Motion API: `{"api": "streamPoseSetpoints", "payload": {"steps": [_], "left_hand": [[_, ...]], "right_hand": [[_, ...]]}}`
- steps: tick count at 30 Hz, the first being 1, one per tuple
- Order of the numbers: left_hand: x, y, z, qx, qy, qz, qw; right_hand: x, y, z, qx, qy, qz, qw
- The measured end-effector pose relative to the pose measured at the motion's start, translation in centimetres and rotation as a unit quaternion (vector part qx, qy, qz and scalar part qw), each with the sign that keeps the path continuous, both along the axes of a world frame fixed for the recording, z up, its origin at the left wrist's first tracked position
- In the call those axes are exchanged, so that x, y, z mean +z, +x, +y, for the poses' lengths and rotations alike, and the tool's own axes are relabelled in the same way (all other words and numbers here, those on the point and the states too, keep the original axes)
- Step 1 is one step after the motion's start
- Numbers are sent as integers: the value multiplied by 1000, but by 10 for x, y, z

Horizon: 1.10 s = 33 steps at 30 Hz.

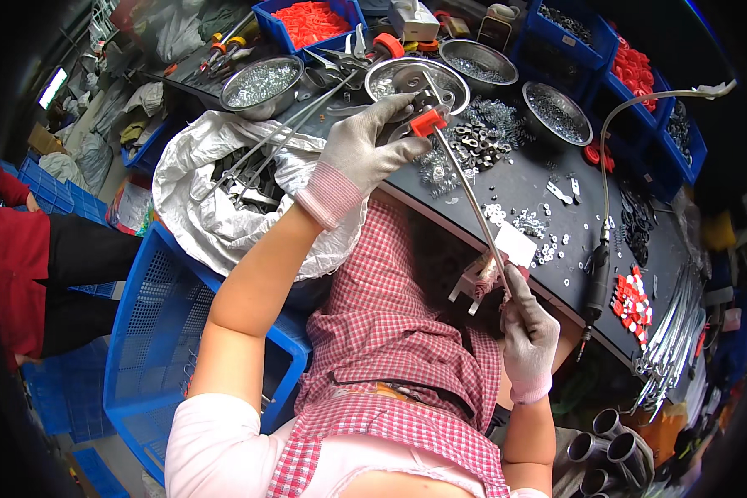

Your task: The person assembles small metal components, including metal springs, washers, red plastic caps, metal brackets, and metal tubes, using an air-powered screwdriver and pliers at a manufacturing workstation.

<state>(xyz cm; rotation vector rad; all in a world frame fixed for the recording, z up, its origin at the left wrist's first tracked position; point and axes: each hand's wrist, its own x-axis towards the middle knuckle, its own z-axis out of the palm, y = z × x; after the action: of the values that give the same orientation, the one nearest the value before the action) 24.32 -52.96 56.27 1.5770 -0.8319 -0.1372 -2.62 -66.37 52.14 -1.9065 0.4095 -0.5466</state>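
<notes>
Both my hands wear pale grey work gloves with pink cuffs. My left hand is closed on the head end of a long metal rod, beside a red plastic piece and a dark metal fitting. The rod slants down to the right over the table's near edge. My right hand wraps round its lower end, so whatever the palm covers there is hidden. Beyond the left hand stands a steel bowl of small parts. Dark clips and springs lie heaped right of the rod.
A white sack of dark parts and rods stands left, by a blue crate. A corded power screwdriver hangs at the right. Blue bins line the back. Metal rods lie far right. Another person is at left.
</notes>
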Motion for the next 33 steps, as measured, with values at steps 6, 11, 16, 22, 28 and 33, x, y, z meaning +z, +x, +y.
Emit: {"api": "streamPoseSetpoints", "payload": {"steps": [6,11,16,22,28,33], "left_hand": [[-2,-7,1,-27,-2,10,1000],[2,-13,3,-49,18,20,998],[-7,-10,-2,-22,45,-52,997],[-7,-14,-11,-61,-5,34,998],[-13,-7,-14,-33,20,-7,999],[-12,-9,-14,-17,48,-40,998]], "right_hand": [[4,-11,-11,52,290,8,956],[7,-18,-13,42,296,21,954],[8,-25,-12,23,232,43,972],[10,-24,-8,-31,146,83,985],[9,-24,-8,-43,167,57,983],[10,-23,-6,-51,154,56,985]]}}
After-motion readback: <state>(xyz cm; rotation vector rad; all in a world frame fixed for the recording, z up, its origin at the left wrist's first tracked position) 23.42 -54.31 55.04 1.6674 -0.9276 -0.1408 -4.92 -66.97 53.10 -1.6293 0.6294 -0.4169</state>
